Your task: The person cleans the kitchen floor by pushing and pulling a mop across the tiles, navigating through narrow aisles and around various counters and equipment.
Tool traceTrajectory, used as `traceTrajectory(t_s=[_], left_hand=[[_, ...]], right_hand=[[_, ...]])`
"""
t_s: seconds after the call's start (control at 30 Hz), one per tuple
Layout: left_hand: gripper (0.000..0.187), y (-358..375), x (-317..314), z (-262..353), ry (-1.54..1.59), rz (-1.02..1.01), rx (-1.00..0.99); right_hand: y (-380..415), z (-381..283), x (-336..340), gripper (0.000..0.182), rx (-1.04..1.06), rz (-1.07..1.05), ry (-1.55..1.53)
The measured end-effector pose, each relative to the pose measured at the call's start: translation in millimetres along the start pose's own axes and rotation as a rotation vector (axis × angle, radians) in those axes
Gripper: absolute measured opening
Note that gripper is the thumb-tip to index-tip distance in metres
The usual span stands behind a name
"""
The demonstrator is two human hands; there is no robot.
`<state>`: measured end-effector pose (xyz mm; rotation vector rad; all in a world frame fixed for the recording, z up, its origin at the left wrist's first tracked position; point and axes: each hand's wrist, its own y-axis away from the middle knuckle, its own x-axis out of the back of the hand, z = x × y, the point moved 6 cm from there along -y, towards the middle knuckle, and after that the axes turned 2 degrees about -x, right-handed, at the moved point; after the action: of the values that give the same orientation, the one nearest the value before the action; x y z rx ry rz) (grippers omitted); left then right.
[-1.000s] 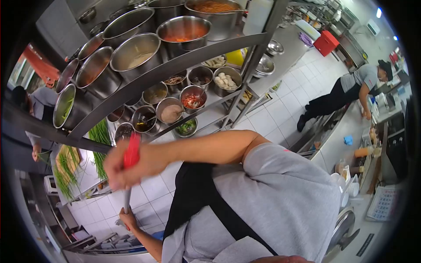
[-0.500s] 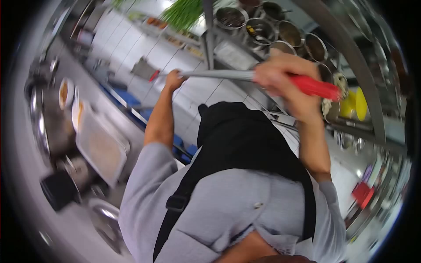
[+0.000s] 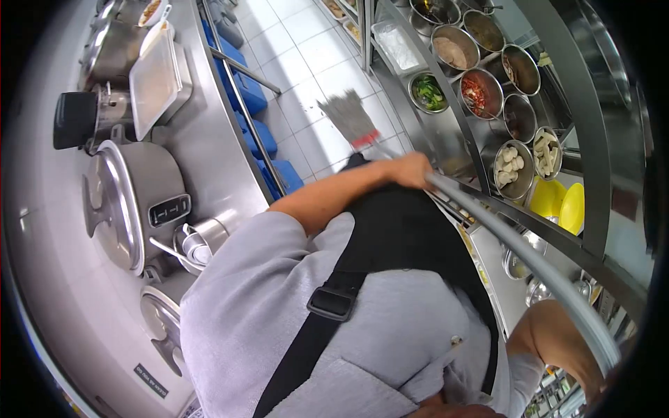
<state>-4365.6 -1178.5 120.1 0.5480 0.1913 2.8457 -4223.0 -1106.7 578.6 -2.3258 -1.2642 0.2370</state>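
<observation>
My left hand [image 3: 412,171] is wrapped round the grey handle [image 3: 516,244] of a broom, in front of my black apron [image 3: 411,230]. Beyond this hand, the broom's grey bristles [image 3: 348,117] with a red collar [image 3: 366,139] are over the white tiled floor. The handle runs from there down to the lower right, close to the camera. My right forearm [image 3: 561,341] is bent beside the handle's near end; the hand itself is lost past the dark edge of the view.
Left, a steel counter [image 3: 212,139] bears a large pot [image 3: 150,202] and a lidded tray [image 3: 157,83]. Blue containers [image 3: 251,94] stand under it behind metal rails. On the right, a steel rack [image 3: 453,104] holds several bowls of food and yellow bowls [image 3: 550,198].
The view has turned. My left hand has moved across to the right with the broom. My right hand and the red grip have gone out of sight at the lower right.
</observation>
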Motion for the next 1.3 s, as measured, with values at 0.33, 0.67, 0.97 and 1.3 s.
traceTrajectory(t_s=[0.33,0.67,0.97,1.3], left_hand=[[0.034,-5,-20,99,-0.182,-0.145,-0.202],[0.024,71,188,89,-0.451,0.355,-0.121],[0.052,142,255,-127,-0.537,1.006,0.351],[0.049,144,72,-103,-0.343,0.795,0.471]], right_hand=[[41,-132,39,0.033,0.366,-0.021,-0.142],[47,-169,22,0.032,0.520,0.015,-0.142],[-2,88,-124,0.011,0.031,0.088,0.053],[79,18,-98,0.024,-0.019,-0.222,-0.072]])
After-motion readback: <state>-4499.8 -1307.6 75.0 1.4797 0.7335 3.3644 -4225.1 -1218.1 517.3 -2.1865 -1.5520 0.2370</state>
